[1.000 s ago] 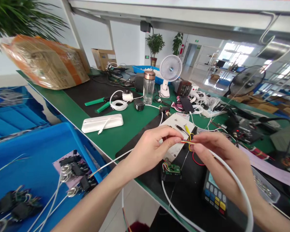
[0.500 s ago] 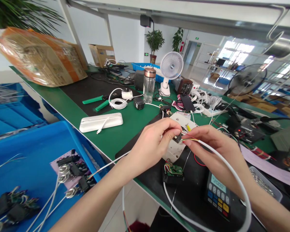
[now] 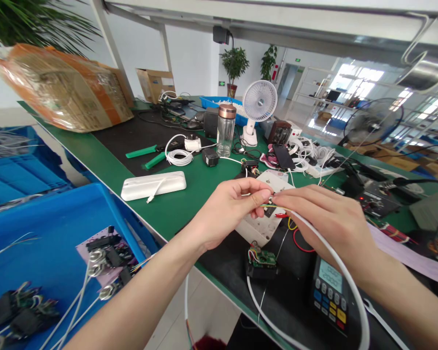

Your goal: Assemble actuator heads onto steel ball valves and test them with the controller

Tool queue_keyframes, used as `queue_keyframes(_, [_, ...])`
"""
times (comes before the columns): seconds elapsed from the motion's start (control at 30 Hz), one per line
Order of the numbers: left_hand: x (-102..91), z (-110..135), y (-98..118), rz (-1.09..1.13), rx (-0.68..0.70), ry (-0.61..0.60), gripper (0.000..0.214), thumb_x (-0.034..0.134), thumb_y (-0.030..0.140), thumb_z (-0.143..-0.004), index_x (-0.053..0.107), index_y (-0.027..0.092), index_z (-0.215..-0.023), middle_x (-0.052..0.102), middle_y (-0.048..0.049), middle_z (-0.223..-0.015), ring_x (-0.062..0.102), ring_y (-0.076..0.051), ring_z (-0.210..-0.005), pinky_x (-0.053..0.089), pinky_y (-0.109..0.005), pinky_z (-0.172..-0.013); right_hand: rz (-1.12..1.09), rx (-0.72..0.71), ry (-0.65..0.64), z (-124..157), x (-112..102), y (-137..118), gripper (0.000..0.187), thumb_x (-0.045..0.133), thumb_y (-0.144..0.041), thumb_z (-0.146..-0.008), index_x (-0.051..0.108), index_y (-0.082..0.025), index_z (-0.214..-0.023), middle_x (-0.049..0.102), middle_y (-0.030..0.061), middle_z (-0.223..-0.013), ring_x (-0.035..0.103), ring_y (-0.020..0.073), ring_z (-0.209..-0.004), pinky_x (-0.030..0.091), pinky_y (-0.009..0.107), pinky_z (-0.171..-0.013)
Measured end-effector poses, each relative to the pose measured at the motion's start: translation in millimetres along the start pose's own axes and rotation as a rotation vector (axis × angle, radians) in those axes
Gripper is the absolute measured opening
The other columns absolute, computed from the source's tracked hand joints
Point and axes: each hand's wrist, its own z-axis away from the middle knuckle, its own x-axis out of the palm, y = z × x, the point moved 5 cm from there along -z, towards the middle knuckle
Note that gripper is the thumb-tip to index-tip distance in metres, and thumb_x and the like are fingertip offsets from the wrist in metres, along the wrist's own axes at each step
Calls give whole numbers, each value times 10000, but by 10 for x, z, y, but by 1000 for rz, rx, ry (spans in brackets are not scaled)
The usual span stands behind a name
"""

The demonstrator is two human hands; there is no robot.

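My left hand [image 3: 237, 206] is pinched, thumb against forefinger, on the thin coloured wires [image 3: 275, 207] at the end of a white cable [image 3: 341, 265]. Below those fingertips is a small black connector block [image 3: 269, 211], over a white plate [image 3: 257, 229] with holes. My right hand [image 3: 324, 221] meets it from the other side, fingers pressed together at the block; its thumb and whatever it grips are hidden. The cable loops down past the right wrist. Nearer me lies a black housing with a green circuit board [image 3: 263, 258].
A handheld meter [image 3: 330, 291] and a wrench [image 3: 383, 321] lie near my right forearm. Left, a blue bin [image 3: 105, 199] holds wired parts. Farther back stand a glass bottle [image 3: 225, 136], a white fan [image 3: 259, 102], a white case [image 3: 153, 185] and green-handled pliers [image 3: 141, 152].
My right hand has turned over and its fingers have closed in toward my left fingertips. The cable loop has shifted slightly left, and red and yellow leads now show below the right fingers.
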Motion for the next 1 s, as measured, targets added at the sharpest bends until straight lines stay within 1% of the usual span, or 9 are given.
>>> queue_keyframes(0.17, [-41, -28, 31, 97, -28, 56, 299, 848, 286, -885, 716, 134, -1106, 680, -10, -840, 597, -64, -649, 481, -202, -637, 23, -49, 66, -27, -16, 21, 286, 572, -87, -1040, 671, -211, -1278, 747, 68, -1239, 726, 218, -1043, 577, 366, -891])
queue_keyframes(0.27, [-50, -46, 41, 104, -23, 87, 357, 859, 298, -875, 669, 135, -1129, 678, -1, -820, 619, -72, -657, 486, -199, -636, 7, -13, 96, -26, 23, 70, 272, 591, -111, -1041, 711, -219, -1260, 748, 61, -1257, 736, 219, -1064, 583, 359, -917])
queue_keyframes(0.33, [-66, -59, 42, 84, 12, 120, 375, 856, 315, -877, 646, 147, -1138, 679, 1, -828, 639, -85, -677, 487, -204, -635, -59, 80, 125, -26, 69, 147, 251, 606, -140, -1043, 747, -247, -1221, 752, 38, -1251, 736, 213, -1083, 587, 356, -944])
queue_keyframes(0.43, [-112, -74, 20, 6, 90, 187, 356, 822, 341, -906, 625, 159, -1142, 695, -10, -887, 677, -112, -733, 521, -233, -680, -235, 335, 178, -4, 185, 345, 167, 664, -223, -1031, 796, -280, -1115, 780, 7, -1153, 746, 203, -1020, 592, 343, -911])
queue_keyframes(0.53, [-181, -61, -23, -200, 194, 278, 291, 752, 372, -961, 626, 173, -1131, 718, -35, -959, 710, -155, -840, 561, -288, -774, -345, 557, 204, 49, 346, 535, 123, 724, -323, -997, 813, -282, -1073, 794, -1, -1052, 752, 196, -883, 589, 323, -791])
queue_keyframes(0.63, [-200, -4, -38, -622, 382, 331, 159, 669, 341, -1020, 671, 204, -1101, 722, -42, -1036, 687, -176, -951, 545, -329, -866, -415, 666, 193, 91, 504, 648, 139, 725, -349, -984, 807, -267, -1059, 790, -5, -974, 741, 180, -784, 575, 294, -695])
queue_keyframes(0.77, [-82, 67, -130, -1133, 645, 197, 183, 609, 293, -1051, 738, 215, -1155, 684, -84, -1118, 604, -226, -1049, 498, -412, -963, -465, 729, 173, 121, 640, 710, 155, 712, -354, -969, 802, -239, -1021, 779, 3, -916, 723, 175, -744, 559, 277, -655])
queue_keyframes(0.87, [-66, 60, -235, -1303, 657, 148, 278, 601, 321, -1049, 725, 219, -1276, 657, -118, -1185, 562, -259, -1054, 493, -447, -935, -455, 753, 177, 138, 682, 736, 161, 722, -360, -948, 808, -232, -994, 778, 13, -909, 713, 177, -741, 542, 279, -650])
queue_keyframes(1.0, [-90, 26, -289, -1339, 647, 141, 288, 584, 313, -1050, 732, 227, -1282, 640, -112, -1165, 548, -261, -1039, 489, -454, -928, -442, 768, 171, 169, 722, 776, 182, 715, -372, -944, 816, -233, -1003, 777, 21, -890, 702, 180, -715, 530, 286, -640])
